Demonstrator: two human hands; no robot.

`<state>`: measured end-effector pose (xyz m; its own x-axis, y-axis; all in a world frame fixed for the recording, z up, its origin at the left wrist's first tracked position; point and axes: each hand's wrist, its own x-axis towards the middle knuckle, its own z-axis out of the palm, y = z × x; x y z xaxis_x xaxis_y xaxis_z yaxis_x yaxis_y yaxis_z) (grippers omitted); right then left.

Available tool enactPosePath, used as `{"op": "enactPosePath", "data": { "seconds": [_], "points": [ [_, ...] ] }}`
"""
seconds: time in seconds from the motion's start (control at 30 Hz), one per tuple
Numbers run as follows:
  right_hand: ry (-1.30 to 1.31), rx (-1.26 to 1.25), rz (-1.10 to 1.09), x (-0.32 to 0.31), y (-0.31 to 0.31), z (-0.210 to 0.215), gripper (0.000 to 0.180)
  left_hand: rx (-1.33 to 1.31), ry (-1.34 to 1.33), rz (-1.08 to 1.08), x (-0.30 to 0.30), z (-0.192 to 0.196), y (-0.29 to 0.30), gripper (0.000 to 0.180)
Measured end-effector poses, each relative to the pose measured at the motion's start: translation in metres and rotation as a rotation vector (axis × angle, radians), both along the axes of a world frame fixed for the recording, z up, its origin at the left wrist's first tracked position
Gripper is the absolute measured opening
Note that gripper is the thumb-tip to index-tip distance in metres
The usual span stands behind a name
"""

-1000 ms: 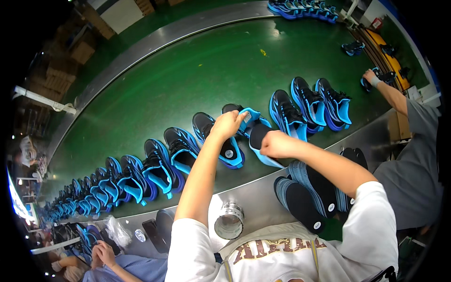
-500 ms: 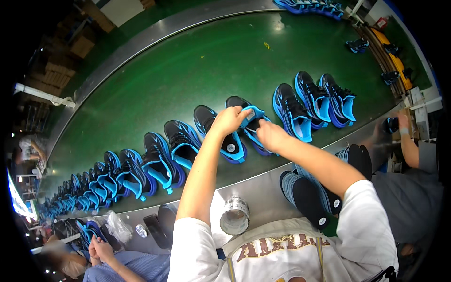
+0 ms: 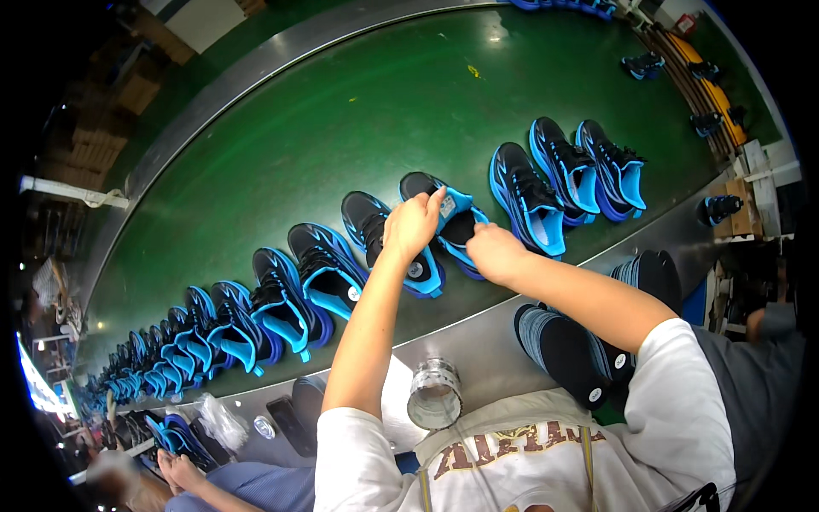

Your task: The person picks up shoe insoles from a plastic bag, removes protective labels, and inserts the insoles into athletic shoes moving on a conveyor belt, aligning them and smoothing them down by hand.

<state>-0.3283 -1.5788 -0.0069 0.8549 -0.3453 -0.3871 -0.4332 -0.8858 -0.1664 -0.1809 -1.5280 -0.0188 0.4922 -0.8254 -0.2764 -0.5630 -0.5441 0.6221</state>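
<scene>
From the head cam I see both hands on one black-and-blue sneaker [image 3: 448, 224] sitting on the green conveyor belt [image 3: 341, 128], mid-row between its neighbours. Left hand [image 3: 411, 226] is pinching the tongue, right hand [image 3: 493, 252] is closed around the heel collar (fingers mostly hidden). A stack of dark insoles [image 3: 567, 354] sits near my right elbow
</scene>
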Motion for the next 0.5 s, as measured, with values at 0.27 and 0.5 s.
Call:
{"op": "enactPosePath", "data": {
  "seconds": [0.27, 0.5],
  "points": [
    [-0.034, -0.094, 0.09, 0.015, -0.011, -0.056, 0.018, 0.006, -0.071, -0.07, -0.002, -0.006, 0.001, 0.049],
    [0.473, -0.161, 0.3, 0.033, -0.01, -0.043, 0.029, -0.005, -0.095, -0.078, -0.004, -0.008, 0.002, 0.048]
  ]
}}
